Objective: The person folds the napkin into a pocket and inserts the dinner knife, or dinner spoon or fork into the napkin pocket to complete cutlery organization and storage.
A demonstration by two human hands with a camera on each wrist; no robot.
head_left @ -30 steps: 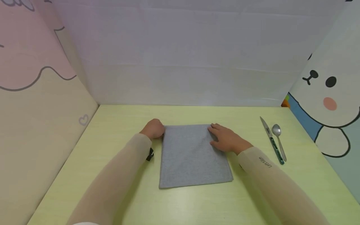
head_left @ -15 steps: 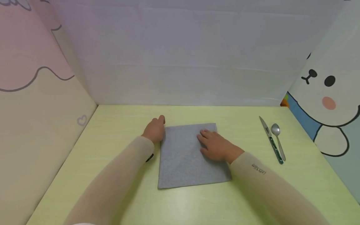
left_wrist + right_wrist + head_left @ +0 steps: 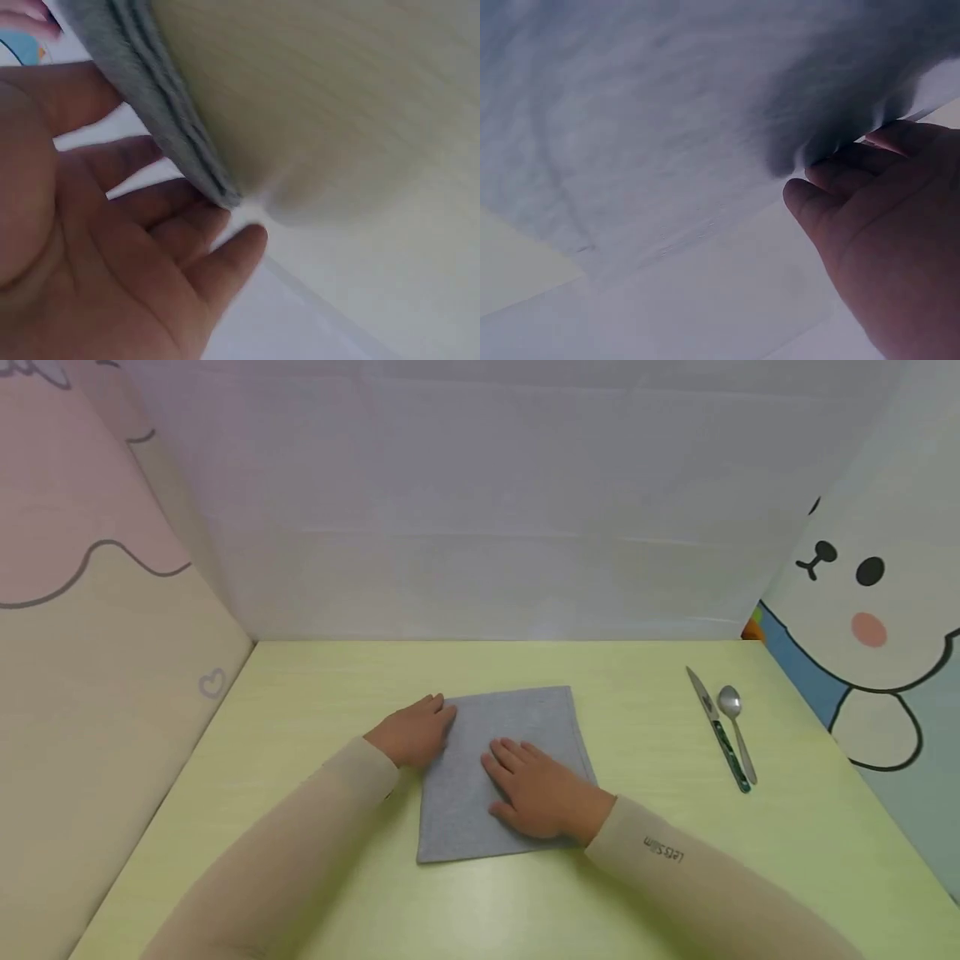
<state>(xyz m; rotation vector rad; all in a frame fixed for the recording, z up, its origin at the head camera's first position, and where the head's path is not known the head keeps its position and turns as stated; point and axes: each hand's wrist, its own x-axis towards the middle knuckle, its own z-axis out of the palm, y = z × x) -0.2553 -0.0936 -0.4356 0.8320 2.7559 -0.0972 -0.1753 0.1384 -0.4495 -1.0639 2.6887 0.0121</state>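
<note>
A grey folded cloth (image 3: 459,827) lies roughly square on the table. My right hand (image 3: 545,795) rests on its middle, palm down with fingers spread and pointing to the far left. At the cloth's far left corner my left hand (image 3: 415,732) touches the edge, fingertips over the top. Several stacked layers of the cloth (image 3: 161,97) show along that edge in the left wrist view, with the fingers extended beside them. In the right wrist view the fingers of the right hand (image 3: 892,225) meet the cloth's surface and cast a dark shadow on it.
To the right on the pale yellow-green table (image 3: 487,918) lie a knife (image 3: 718,730) with a dark green handle and a metal spoon (image 3: 731,703), side by side. A white wall (image 3: 495,568) closes the back; printed panels stand at both sides.
My right hand has slid from the cloth's far right corner to its middle, toward the near left. My left hand's fingers have moved from beside the left edge onto the corner.
</note>
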